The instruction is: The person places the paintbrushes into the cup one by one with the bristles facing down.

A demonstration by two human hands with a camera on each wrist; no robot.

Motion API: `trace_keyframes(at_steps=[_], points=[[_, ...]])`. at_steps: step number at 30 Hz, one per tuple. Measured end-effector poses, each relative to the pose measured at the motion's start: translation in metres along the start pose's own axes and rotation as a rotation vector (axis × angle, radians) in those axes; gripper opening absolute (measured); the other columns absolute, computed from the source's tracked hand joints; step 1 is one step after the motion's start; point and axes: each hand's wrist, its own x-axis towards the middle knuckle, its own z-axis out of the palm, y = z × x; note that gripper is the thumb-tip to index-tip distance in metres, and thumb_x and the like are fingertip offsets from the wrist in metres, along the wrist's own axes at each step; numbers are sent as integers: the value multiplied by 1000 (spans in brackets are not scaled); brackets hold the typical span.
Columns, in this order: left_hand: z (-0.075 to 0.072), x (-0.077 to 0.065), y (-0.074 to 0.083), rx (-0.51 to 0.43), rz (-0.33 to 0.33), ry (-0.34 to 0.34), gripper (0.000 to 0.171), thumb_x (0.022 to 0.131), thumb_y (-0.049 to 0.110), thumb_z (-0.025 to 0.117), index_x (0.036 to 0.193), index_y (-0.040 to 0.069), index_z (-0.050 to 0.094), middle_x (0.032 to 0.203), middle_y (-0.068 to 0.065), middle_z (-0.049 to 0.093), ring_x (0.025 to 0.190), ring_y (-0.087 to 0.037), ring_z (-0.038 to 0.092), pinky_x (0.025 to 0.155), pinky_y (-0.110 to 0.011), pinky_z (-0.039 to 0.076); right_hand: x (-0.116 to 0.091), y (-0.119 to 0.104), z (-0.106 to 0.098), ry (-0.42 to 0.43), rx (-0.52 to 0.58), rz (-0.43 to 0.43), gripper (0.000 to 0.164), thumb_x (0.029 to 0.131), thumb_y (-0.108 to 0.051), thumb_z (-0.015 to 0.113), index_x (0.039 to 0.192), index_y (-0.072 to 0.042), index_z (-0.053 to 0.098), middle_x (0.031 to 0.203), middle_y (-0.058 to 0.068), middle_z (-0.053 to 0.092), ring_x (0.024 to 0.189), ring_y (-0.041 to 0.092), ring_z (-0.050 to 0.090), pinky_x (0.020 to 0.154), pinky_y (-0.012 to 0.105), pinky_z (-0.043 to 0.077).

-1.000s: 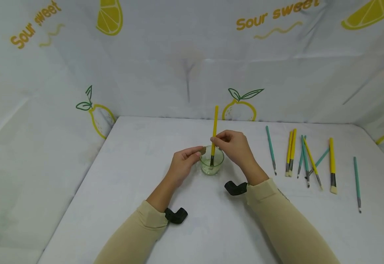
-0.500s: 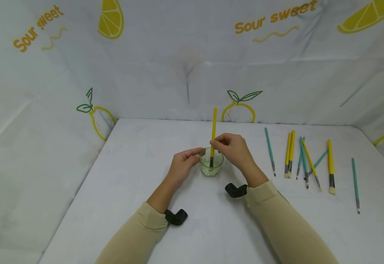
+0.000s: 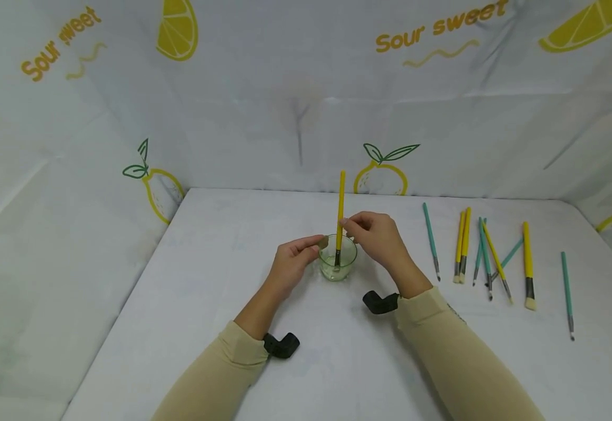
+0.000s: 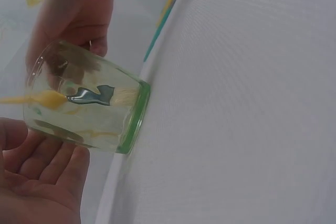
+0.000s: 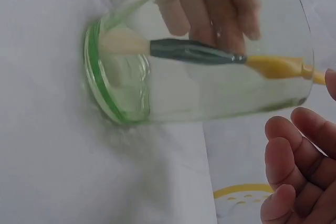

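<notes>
One yellow-handled paintbrush (image 3: 340,202) stands bristles-down in the clear glass (image 3: 329,264).

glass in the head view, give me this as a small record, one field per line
vessel: clear, greenish glass, upright on the white tabletop
inside: yellow-handled brush, bristles down, handle rising above the rim
left hand: thumb and fingers at the glass's left side
right hand: fingertips at the brush's handle; grip unclear
other brushes: yellow and teal, lying right of the glass, some crossed
</notes>
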Motion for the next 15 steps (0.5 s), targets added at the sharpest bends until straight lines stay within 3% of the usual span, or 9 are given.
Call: trace_keyframes(at_steps=[6,11,15], points=[[0,2,-1,-14,19,-28,32,98,12,56,128,5,65,129,-7,67,124,-15,59,101,-30,51,2,18,-22,36,-37,79,53,93,-58,57,105,-9,72,95,12,72,83,23,66,69,32,52],[0,2,0,-15,16,-15,33,96,10,56,127,5,66,128,-6,67,124,-16,59,100,-29,51,8,44,-66,53,-139,151,49,94,-50,60,112,-6,68,103,17,69,83,26,64,67,29,53],[-2,2,-1,-17,4,-6,33,95,11,56,126,7,67,128,-5,67,125,-16,58,101,-30,51,14,64,-98,-18,-199,254,49,94,-42,62,120,-1,63,111,21,64,77,24,66,68,30,54]])
